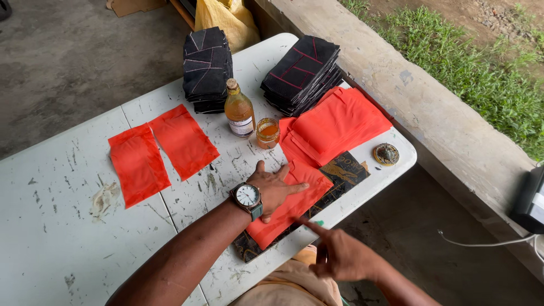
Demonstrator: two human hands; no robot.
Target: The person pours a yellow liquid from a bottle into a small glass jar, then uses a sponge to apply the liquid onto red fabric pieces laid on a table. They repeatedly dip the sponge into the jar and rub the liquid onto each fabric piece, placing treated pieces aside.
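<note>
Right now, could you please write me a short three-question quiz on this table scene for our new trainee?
1. True or false: the left hand lies flat on an orange cloth piece.
2. How many dark cloth stacks stand at the table's far edge?
3. What stands just right of the amber bottle? A) a watch B) a small jar C) a cardboard sheet

Key:
1. True; the right hand points at its near edge.
2. Two: left stack, right stack.
3. B, the small jar.

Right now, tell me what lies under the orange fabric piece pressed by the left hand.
Under the orange fabric piece that the left hand presses lies a flat dark printed board, its edges showing. Its middle is covered, so anything between them stays hidden.
</note>
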